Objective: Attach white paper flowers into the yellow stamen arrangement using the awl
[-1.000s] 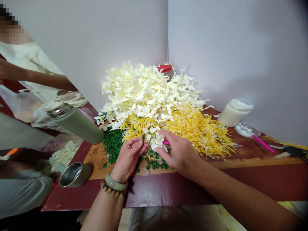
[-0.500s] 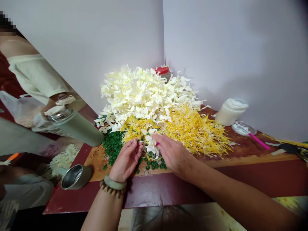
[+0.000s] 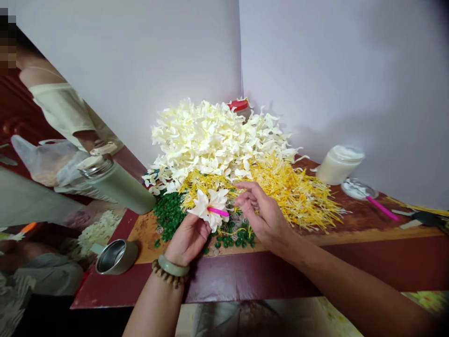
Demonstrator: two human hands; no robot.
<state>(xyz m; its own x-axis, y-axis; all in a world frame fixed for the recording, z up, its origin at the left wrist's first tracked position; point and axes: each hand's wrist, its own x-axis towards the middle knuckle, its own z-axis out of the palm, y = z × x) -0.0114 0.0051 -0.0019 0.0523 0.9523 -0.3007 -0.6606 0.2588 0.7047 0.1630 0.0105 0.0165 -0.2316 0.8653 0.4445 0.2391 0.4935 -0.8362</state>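
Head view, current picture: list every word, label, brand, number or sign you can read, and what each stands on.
None: no readable text shows.
Tall sage-green cylindrical flask: no lettering visible.
Squat, whitish, round jar: no lettering visible.
Red-lidded jar: mostly hidden; any label cannot be read.
White, pointed-petalled flower: no marking visible.

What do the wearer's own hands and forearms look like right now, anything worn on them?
The left hand has a smooth pale green bangle at the wrist, beside a brown beaded bracelet. The right hand has no bracelet. No gloves; the visible forearms are sleeveless.
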